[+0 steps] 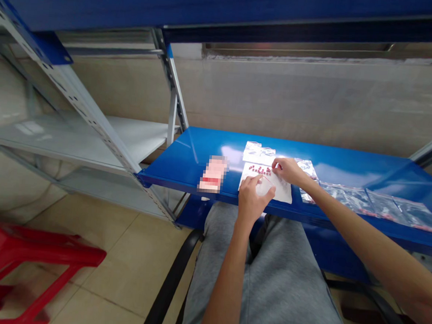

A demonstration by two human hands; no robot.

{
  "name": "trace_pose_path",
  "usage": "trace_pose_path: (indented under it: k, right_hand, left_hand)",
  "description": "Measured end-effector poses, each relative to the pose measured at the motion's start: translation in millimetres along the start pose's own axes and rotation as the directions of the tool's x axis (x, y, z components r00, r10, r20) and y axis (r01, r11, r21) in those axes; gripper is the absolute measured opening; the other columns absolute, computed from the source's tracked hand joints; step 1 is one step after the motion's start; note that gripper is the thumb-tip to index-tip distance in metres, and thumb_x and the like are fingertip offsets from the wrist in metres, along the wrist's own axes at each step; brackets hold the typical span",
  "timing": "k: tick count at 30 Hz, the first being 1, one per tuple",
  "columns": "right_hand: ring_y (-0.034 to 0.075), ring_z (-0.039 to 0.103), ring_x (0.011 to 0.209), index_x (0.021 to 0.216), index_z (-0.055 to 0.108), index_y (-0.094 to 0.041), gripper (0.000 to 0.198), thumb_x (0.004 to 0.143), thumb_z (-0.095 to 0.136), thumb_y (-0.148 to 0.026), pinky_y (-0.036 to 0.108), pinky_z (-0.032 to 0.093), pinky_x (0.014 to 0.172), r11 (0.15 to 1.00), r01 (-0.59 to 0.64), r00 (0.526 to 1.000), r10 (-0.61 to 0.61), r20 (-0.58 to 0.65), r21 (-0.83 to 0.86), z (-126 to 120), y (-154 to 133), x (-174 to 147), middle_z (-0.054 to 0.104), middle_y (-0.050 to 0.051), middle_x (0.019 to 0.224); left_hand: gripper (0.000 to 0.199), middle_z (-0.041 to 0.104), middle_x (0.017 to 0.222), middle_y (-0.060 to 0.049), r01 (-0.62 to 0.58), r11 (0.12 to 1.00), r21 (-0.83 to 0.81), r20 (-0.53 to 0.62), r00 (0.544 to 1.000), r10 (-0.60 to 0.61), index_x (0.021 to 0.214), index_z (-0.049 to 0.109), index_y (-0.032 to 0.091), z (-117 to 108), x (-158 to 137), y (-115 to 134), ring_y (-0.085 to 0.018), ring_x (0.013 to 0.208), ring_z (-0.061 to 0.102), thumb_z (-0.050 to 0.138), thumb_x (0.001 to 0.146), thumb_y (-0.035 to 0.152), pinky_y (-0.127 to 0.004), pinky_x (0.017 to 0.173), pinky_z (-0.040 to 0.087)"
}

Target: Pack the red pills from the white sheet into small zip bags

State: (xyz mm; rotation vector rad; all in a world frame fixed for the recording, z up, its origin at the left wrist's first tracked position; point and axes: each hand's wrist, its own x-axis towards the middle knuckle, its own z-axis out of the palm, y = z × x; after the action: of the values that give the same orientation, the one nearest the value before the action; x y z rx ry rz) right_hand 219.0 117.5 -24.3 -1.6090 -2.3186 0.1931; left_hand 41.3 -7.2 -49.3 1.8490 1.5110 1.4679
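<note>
Small dark-red pieces (260,170), like beads, lie in uneven rows on a white sheet (283,192) at the shelf's front edge. My left hand (253,198) rests over the sheet's near left part, thumb spread from the fingers. A thin reddish line shows by its fingertips; I cannot tell what it is. At the right end of the rows, my right hand (290,171) has thumb and fingertips closed together, and whatever is in them is hidden. Small clear zip bags (253,150) lie just behind the sheet.
More clear zip bags (347,196) with red pieces run along the blue shelf (217,138) to the right. A blurred-out pink and red item (212,174) lies left. A blue upper shelf (226,14) hangs overhead. A red stool (40,248) stands on the floor at left.
</note>
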Motion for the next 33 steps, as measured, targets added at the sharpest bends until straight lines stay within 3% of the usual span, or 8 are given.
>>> trace_pose_path:
  k: [5,9,12,16,19,22,28,33]
  right_hand:
    - [0.018,0.058,0.068,0.090,0.075,-0.016,0.022,0.088,0.063,-0.034,0.030,0.039,0.064,0.972,0.023,1.000,-0.026,0.013,0.233,-17.2,-4.5,-14.1,0.070,0.007,0.076]
    - [0.017,0.055,0.068,0.092,0.074,-0.017,0.036,0.090,0.060,-0.050,0.030,0.040,0.063,0.853,0.122,0.963,-0.226,0.149,0.507,-33.8,-22.9,-33.1,0.071,0.006,0.079]
    - [0.017,0.056,0.072,0.091,0.076,-0.016,0.038,0.091,0.060,-0.052,0.031,0.041,0.066,0.811,0.165,0.914,-0.340,0.222,0.562,-42.8,-37.8,-41.6,0.072,0.006,0.084]
    - [0.016,0.055,0.067,0.093,0.076,-0.017,0.037,0.093,0.056,-0.049,0.029,0.039,0.062,0.843,0.149,0.917,-0.313,0.246,0.517,-45.3,-38.7,-36.7,0.072,0.005,0.082]
    - [0.016,0.058,0.065,0.092,0.076,-0.018,0.024,0.090,0.060,-0.036,0.029,0.039,0.062,0.927,0.116,0.977,-0.170,0.125,0.356,-35.7,-26.8,-26.6,0.072,0.006,0.079]
    - [0.019,0.063,0.071,0.091,0.076,-0.018,0.015,0.086,0.063,-0.023,0.029,0.042,0.067,0.979,0.085,0.996,-0.086,0.002,0.185,-19.2,-15.3,-19.2,0.075,0.008,0.083]
    - [0.021,0.066,0.075,0.092,0.078,-0.016,0.016,0.086,0.063,-0.017,0.029,0.043,0.069,0.995,0.059,0.998,-0.057,-0.035,0.083,6.5,-7.4,-15.5,0.076,0.010,0.085]
    - [0.020,0.064,0.074,0.092,0.078,-0.015,0.019,0.085,0.061,-0.018,0.029,0.041,0.069,0.995,0.065,0.997,-0.063,-0.032,0.077,4.7,-7.7,-15.9,0.076,0.010,0.085]
  left_hand:
    - [0.039,0.071,0.104,-0.008,-0.008,1.000,0.005,0.004,1.000,0.008,0.119,0.069,0.019,-0.2,-0.2,-1.5,-0.024,0.102,0.067,0.079,0.083,0.033,-0.039,0.098,0.053]
    - [0.041,0.072,0.106,-0.009,-0.011,1.000,0.007,0.003,1.000,0.011,0.120,0.069,0.018,1.2,-0.2,-3.6,-0.025,0.103,0.067,0.079,0.084,0.034,-0.039,0.099,0.053]
    - [0.040,0.072,0.107,-0.009,-0.017,1.000,0.010,0.010,1.000,0.017,0.119,0.069,0.018,2.5,0.1,-4.5,-0.025,0.104,0.067,0.079,0.084,0.035,-0.040,0.098,0.054]
    - [0.040,0.072,0.106,-0.009,-0.020,0.999,0.026,0.004,1.000,0.020,0.119,0.069,0.018,3.2,0.2,-4.6,-0.025,0.103,0.067,0.079,0.084,0.034,-0.040,0.098,0.053]
    - [0.041,0.072,0.107,-0.009,-0.019,0.999,0.027,0.005,1.000,0.019,0.120,0.069,0.019,2.8,-0.2,-4.1,-0.025,0.103,0.068,0.079,0.083,0.034,-0.039,0.098,0.054]
    - [0.041,0.072,0.108,-0.008,-0.011,1.000,0.024,0.006,1.000,0.011,0.120,0.069,0.020,2.2,-0.5,-3.7,-0.024,0.104,0.068,0.080,0.083,0.035,-0.039,0.097,0.054]
    - [0.039,0.072,0.105,-0.009,-0.018,0.999,0.027,0.003,1.000,0.018,0.118,0.070,0.018,2.1,-0.5,-4.4,-0.024,0.102,0.068,0.079,0.084,0.033,-0.039,0.099,0.053]
    - [0.040,0.072,0.106,-0.009,-0.005,1.000,0.021,0.006,1.000,0.005,0.119,0.070,0.018,1.7,-0.6,-4.1,-0.024,0.103,0.068,0.079,0.084,0.034,-0.038,0.099,0.053]
